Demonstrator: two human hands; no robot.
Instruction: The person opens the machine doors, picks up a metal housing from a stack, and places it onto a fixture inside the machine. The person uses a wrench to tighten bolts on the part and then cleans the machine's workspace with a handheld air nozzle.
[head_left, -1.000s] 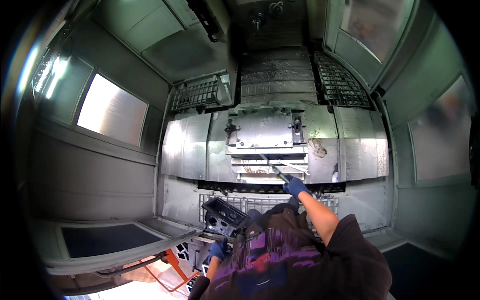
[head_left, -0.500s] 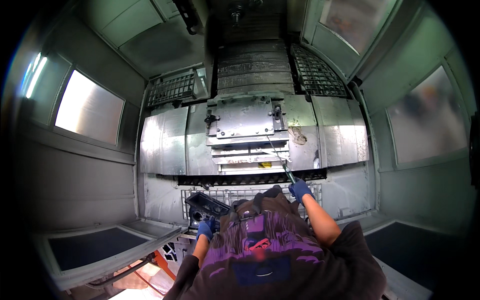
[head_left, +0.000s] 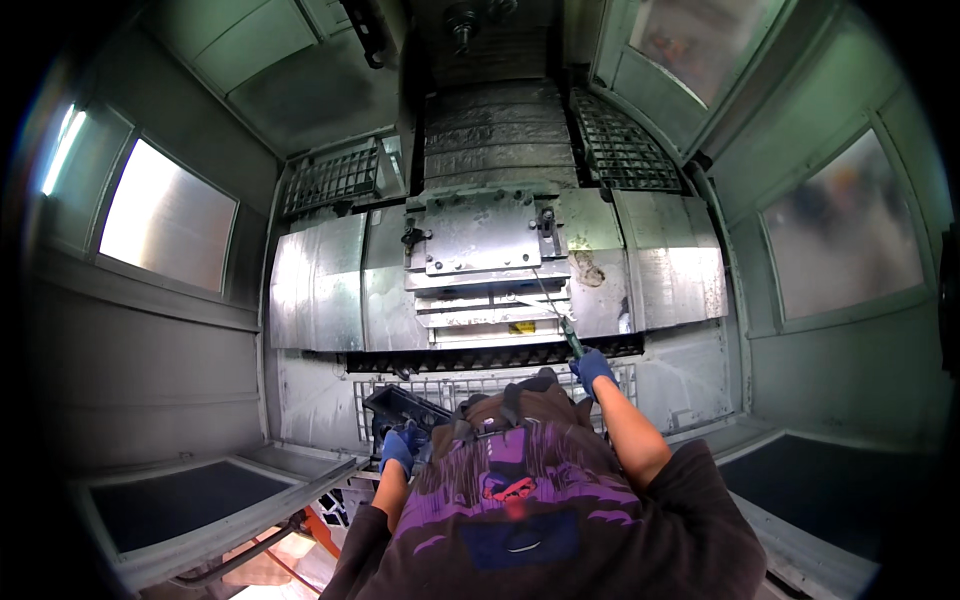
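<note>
My right hand (head_left: pixel 592 370), in a blue glove, is closed around the green handle of a long thin-rod tool (head_left: pixel 570 335). Its rod slants away to the far left, with the tip by the near right corner of a flat metal plate (head_left: pixel 482 235). The plate, with bolts along its edges, lies on the fixture in the middle of the machine. Also gloved in blue, my left hand (head_left: pixel 398 448) is at the near side of a black open box-shaped part (head_left: pixel 405 408). Its fingers blend into the dark part, so their grip is unclear.
Dark clamps stand left (head_left: pixel 412 237) and right (head_left: pixel 547 222) of the plate. Sloping metal covers (head_left: pixel 670 260) flank the fixture. Behind are metal grates (head_left: pixel 625 140) and a hanging spindle (head_left: pixel 461 28). Machine walls with windows (head_left: pixel 170 215) enclose both sides.
My left hand has shifted slightly up and left along the black box-shaped part. My right hand keeps the tool near the plate's corner. The whole view has moved a little.
</note>
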